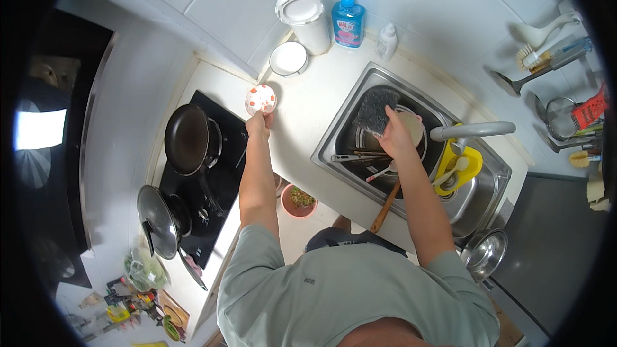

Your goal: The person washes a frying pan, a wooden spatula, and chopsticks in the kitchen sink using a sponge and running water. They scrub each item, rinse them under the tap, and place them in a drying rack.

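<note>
My left hand [261, 123] is stretched forward and grips the near edge of a small white dish with red spots [261, 98], over the counter beside the cooktop. A dark grey scouring cloth [377, 108] is held in my right hand [398, 133] above the left basin of the steel sink [324, 147]. Under that hand, the basin holds bowls, a pot, chopsticks, a spoon with a pink-tipped handle [379, 174] and a metal-handled utensil [354, 158]. A wooden handle [385, 209] leans over the sink's front edge. How deep the basin's contents lie is hidden.
A frying pan [187, 139] and a glass-lidded pan [156, 221] stand on the black cooktop [226, 154]. A blue pump bottle [348, 24], a small white bottle [386, 42] and an enamel bowl [288, 59] line the back. The faucet [475, 130] overhangs a yellow strainer [470, 161].
</note>
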Available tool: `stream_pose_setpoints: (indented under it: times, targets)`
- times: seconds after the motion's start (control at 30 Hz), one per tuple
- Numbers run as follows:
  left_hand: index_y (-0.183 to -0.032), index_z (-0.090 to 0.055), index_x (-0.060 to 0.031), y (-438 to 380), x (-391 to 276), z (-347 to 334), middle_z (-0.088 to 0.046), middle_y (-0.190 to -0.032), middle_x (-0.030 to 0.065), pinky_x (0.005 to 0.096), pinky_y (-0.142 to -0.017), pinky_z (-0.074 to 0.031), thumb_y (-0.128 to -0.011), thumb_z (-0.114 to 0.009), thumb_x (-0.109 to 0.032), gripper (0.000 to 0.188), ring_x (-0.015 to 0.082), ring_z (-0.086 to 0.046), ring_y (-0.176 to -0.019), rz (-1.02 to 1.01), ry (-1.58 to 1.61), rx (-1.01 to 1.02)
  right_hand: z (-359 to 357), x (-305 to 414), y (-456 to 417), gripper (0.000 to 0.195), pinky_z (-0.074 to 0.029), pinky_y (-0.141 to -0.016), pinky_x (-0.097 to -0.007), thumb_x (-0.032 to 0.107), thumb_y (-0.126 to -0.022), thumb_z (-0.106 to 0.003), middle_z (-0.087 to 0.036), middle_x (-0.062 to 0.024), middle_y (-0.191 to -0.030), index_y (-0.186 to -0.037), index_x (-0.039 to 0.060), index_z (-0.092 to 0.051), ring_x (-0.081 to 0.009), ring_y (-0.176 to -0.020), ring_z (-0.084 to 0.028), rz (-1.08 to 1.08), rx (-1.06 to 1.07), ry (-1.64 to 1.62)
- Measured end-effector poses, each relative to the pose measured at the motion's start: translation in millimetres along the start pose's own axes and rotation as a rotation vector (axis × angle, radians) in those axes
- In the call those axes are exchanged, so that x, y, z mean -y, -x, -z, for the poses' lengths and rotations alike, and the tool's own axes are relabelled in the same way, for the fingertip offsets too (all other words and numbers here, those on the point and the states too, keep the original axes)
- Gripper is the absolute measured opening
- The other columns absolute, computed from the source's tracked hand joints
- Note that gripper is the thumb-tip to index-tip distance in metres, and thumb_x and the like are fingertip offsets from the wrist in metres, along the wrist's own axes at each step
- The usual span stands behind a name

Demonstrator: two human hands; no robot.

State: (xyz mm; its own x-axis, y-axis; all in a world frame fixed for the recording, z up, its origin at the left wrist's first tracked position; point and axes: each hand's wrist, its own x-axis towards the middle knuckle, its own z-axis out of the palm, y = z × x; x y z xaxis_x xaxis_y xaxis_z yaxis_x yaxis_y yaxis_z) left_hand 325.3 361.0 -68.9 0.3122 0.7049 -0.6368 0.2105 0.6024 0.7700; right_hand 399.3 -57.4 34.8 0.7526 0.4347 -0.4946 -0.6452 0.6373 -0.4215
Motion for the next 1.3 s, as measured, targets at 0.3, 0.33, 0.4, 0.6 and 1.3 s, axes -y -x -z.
stream_pose_setpoints:
  times: [0.3, 0.33, 0.4, 0.6, 1.3]
  targets:
    - [-0.112, -0.063, 0.007, 104, 0, -52, -0.067, -0.091, 0.0118, 0.0273, -0.062, -0.056, -0.095, -0.062, -0.036, 0.046, 0.0183, -0.067, -0.077, -0.178, -0.505, 0.306, -6, 10, -54, 0.033, -0.05, -0.092, -0.0391, 0.016, -0.102, -0.053, -0.061, -0.0029, -0.124, -0.134, 0.0089, -0.05, -0.0187, -0.109, -0.061, 0.116, -0.153, 0.039]
    - [-0.121, -0.061, 0.006, 105, 4, -64, -0.067, -0.109, 0.0166, 0.0276, -0.068, -0.057, -0.095, -0.064, -0.034, 0.048, 0.02, -0.068, -0.085, -0.256, -0.598, 0.444, -4, 6, -54, 0.033, -0.051, -0.092, -0.0394, 0.016, -0.102, -0.053, -0.061, -0.003, -0.124, -0.134, 0.009, -0.049, -0.0188, -0.109, -0.062, 0.108, -0.138, 0.032]
    - [-0.121, -0.063, 0.0064, 109, 6, -105, -0.07, -0.107, 0.018, 0.0307, -0.076, -0.057, -0.091, -0.068, -0.032, 0.049, 0.0225, -0.07, -0.093, -0.77, -0.785, 0.416, 0, 3, -53, 0.034, -0.051, -0.091, -0.0399, 0.016, -0.102, -0.053, -0.06, -0.0032, -0.125, -0.135, 0.0091, -0.049, -0.0188, -0.108, -0.062, 0.099, -0.111, 0.014]
    - [-0.126, -0.058, 0.0078, 187, -54, -244, -0.066, -0.117, 0.0274, 0.0405, -0.093, -0.052, -0.086, -0.071, -0.031, 0.057, 0.0352, -0.066, -0.11, -1.091, -0.959, 0.681, 17, 18, -61, 0.039, -0.053, -0.088, -0.037, 0.015, -0.102, -0.053, -0.061, -0.0048, -0.124, -0.139, 0.0076, -0.047, -0.0186, -0.106, -0.063, 0.229, -0.171, 0.003]
    - [-0.125, -0.051, 0.0025, 216, -43, -228, -0.061, -0.109, 0.0125, 0.0337, -0.087, -0.052, -0.071, -0.084, -0.016, 0.066, 0.0188, -0.061, -0.101, -0.879, -0.446, 0.757, -3, 47, -227, 0.054, -0.045, -0.103, -0.0458, 0.031, -0.094, -0.058, -0.047, -0.0158, -0.145, -0.139, 0.0027, -0.046, -0.0339, -0.133, -0.045, 0.774, -0.542, 1.864]
